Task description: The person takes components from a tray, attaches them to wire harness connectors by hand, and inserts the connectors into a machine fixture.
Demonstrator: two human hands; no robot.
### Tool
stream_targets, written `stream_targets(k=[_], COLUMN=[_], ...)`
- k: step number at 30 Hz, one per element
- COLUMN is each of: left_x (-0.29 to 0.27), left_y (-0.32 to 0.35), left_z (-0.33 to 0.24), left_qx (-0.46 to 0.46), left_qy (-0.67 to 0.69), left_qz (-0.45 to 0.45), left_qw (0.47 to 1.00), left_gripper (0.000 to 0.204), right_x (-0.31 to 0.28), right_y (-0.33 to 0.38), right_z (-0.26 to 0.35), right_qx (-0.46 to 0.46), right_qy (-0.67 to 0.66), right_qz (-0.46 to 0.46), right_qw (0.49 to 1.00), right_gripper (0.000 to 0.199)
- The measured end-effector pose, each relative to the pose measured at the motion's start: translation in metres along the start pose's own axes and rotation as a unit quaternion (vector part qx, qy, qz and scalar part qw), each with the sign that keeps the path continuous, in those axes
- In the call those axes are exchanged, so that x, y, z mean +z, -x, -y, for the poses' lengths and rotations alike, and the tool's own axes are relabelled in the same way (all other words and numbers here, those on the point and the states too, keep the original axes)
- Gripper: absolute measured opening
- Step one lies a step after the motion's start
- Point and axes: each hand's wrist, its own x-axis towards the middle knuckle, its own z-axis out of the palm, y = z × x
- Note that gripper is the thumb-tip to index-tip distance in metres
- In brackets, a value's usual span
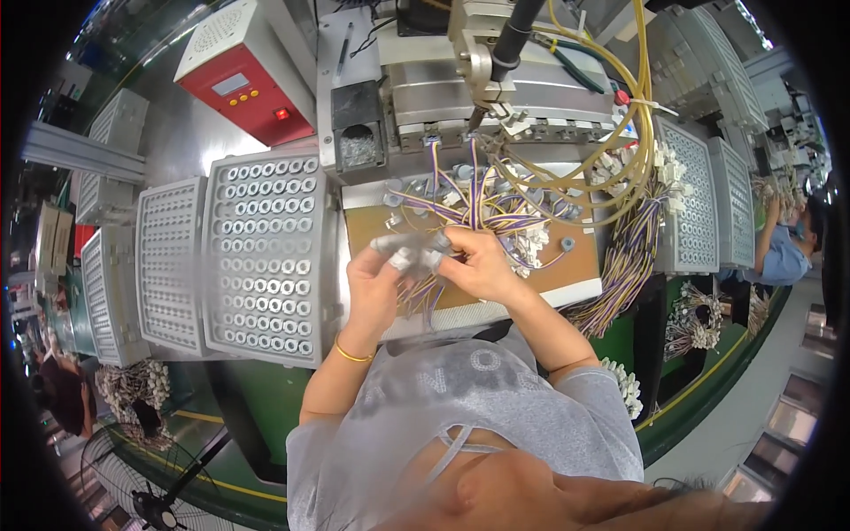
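**Both hands on small grey parts and wire ends, mid-desk**

Head view. Left hand (376, 288) and right hand (478, 265) meet over the brown work board (575, 265) on the desk. Fingers of both hands are closed around a cluster of small grey ring-shaped parts (412, 250), blurred by motion, so the exact count cannot be told. Purple-yellow wire leads (416, 292) hang below the fingers, touching the left palm.

Just beyond the fingers: more looped wires with white connectors (531, 239) lie across the board. Farther beyond, a metal fixture (496, 88) with a pointed tool tip above it. To the left of the fingers, a grey tray of ring parts (270, 248), near but not touching the left hand. To the right, a bundled wire harness (629, 248) draped off the board edge. A red-and-white control box (243, 80) sits far beyond-left.

Risk, as judged:
- The parts are small and held several at once; one could slip from the fingers into the wire tangle.
- Hanging leads may snag the loops lying on the board and drag them.
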Motion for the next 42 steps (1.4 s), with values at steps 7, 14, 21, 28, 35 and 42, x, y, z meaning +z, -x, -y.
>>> stream_targets(k=[7,14,21,28,35,42], left_x=[-0.007,-0.001,0.007,0.011,0.01,0.026], left_y=[0.005,0.008,0.003,0.001,-0.003,-0.007], left_z=[-0.014,-0.014,-0.014,-0.019,-0.019,-0.024], left_qx=[0.027,0.017,-0.004,-0.012,-0.021,-0.022], left_qy=[-0.031,-0.001,0.001,0.066,0.063,0.117], left_qz=[-0.011,-0.016,-0.017,-0.009,-0.032,0.006], left_qw=[0.999,1.0,1.0,0.998,0.997,0.993], left_gripper=[0.02,0.021,0.022,0.022,0.023,0.025], right_x=[-0.129,-0.269,-0.287,-0.164,-0.013,-0.016], right_y=[0.015,-0.023,-0.026,0.018,-0.01,-0.013], right_z=[-0.037,-0.101,-0.105,-0.048,0.014,0.024], right_qx=[-0.069,0.034,-0.036,-0.028,-0.154,0.041], right_qy=[0.232,0.482,0.533,0.15,0.119,-0.001], right_qz=[-0.415,-0.397,-0.348,-0.421,-0.027,0.064], right_qw=[0.877,0.781,0.77,0.894,0.981,0.997], right_gripper=[0.014,0.028,0.027,0.019,0.028,0.026])
